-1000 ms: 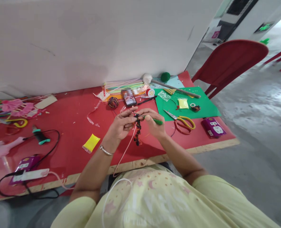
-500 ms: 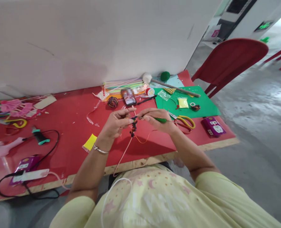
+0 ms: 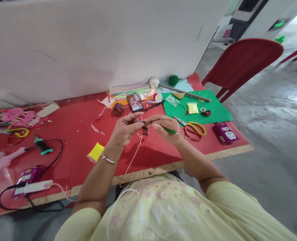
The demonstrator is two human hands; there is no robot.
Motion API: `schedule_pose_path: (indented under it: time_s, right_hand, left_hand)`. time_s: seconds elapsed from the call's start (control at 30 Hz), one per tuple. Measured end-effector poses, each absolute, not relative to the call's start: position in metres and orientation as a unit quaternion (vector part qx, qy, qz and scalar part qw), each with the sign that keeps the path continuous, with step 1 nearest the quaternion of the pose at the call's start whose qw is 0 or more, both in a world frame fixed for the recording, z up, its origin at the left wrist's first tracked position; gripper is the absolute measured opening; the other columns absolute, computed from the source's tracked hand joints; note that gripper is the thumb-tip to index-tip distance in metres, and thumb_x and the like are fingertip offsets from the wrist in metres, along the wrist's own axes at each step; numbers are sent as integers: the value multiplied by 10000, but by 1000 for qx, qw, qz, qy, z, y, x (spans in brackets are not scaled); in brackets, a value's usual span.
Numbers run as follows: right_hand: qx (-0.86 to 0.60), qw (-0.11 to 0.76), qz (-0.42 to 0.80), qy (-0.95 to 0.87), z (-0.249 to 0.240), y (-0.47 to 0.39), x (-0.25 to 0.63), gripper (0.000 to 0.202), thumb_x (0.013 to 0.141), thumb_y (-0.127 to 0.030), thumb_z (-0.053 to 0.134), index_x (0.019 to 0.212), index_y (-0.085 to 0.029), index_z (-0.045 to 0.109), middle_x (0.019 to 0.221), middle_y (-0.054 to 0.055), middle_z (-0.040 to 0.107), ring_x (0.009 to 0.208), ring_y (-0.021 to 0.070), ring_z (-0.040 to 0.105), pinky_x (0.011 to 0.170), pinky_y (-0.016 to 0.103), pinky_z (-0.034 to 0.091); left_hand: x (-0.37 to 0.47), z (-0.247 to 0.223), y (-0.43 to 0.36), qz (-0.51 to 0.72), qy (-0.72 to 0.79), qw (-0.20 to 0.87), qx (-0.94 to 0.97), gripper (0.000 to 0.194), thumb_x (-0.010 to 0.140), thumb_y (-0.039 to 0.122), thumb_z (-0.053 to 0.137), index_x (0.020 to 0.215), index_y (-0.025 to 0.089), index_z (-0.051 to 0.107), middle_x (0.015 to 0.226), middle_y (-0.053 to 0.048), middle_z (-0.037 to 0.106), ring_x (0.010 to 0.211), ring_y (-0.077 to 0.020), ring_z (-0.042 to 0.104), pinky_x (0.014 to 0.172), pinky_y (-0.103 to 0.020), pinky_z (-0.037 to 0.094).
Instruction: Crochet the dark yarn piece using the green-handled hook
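A small crocheted piece (image 3: 144,131) in dark and orange yarn hangs below my fingertips over the red-covered table. My left hand (image 3: 122,130) pinches its top edge between thumb and fingers. My right hand (image 3: 166,128) is closed around a crochet hook with a green handle (image 3: 170,131), its thin tip meeting the piece. A loose orange strand (image 3: 152,141) curves down from the work. Behind it, a pale pink cord (image 3: 132,159) runs to the table's front edge. A multicoloured yarn ball (image 3: 118,108) lies beyond my left hand, beside a phone (image 3: 136,104) with a lit screen.
Right of my hands lie scissors (image 3: 195,130), a green sheet (image 3: 220,115) and a purple box (image 3: 225,133). On the left are a yellow packet (image 3: 96,152), a glue gun (image 3: 11,157) and a power strip (image 3: 33,187) with cables. A red chair (image 3: 246,67) stands right.
The crocheted piece has tilted and shifted slightly right, with its hanging end drawn up. Less of the orange strand shows. Both hands keep their grips, and the view has shifted a little.
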State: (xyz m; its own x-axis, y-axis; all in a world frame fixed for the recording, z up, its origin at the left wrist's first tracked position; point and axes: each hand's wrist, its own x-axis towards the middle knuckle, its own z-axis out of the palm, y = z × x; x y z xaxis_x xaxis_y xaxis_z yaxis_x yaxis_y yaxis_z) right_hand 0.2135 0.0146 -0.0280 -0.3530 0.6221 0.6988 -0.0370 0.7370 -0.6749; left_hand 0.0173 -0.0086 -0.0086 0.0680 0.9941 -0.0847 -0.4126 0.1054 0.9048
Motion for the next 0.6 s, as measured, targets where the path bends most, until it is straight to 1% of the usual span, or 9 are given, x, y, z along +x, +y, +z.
schedule_pose_path:
  time_s: [0.07, 0.13, 0.27, 0.47, 0.6]
  right_hand:
    - [-194, 558, 296, -751, -33, 12, 210, 176, 962, -304, 623, 967, -245, 789, 1070, 86, 799, 966, 207, 760, 878, 357, 622]
    - [-185, 563, 290, -751, -35, 11, 209, 173, 962, -289, 621, 978, -245, 788, 1067, 88, 800, 956, 207, 762, 864, 354, 627]
    - [-148, 533, 285, -783, -26, 13, 214, 174, 953, -246, 634, 1051, -248, 778, 1073, 88, 797, 983, 209, 760, 875, 355, 628]
    - [-118, 498, 274, -814, -13, 18, 222, 106, 924, -257, 684, 968, -235, 778, 1051, 92, 803, 943, 207, 768, 852, 356, 633]
    - [-111, 474, 267, -832, -12, 20, 226, 138, 921, -244, 685, 1022, -249, 779, 1074, 80, 802, 957, 207, 767, 866, 353, 630]
  left_hand:
    - [18, -9, -9, 556, 376, 650, 357, 424, 570, 142, 901, 983, 187, 817, 594, 45, 568, 419, 7, 338, 417, -148, 248]
    - [17, -10, -10, 547, 360, 669, 352, 417, 575, 136, 891, 982, 192, 820, 579, 54, 541, 411, 12, 314, 409, -143, 244]
    - [11, -8, -11, 529, 354, 680, 364, 400, 587, 119, 868, 979, 186, 825, 560, 60, 507, 415, 12, 315, 413, -139, 253]
    - [5, -3, -12, 497, 367, 693, 372, 404, 583, 120, 845, 984, 161, 818, 603, 49, 522, 424, 10, 321, 415, -150, 240]
    - [5, -2, -10, 477, 371, 703, 376, 392, 572, 116, 830, 962, 156, 817, 606, 39, 548, 421, 6, 300, 407, -162, 221]
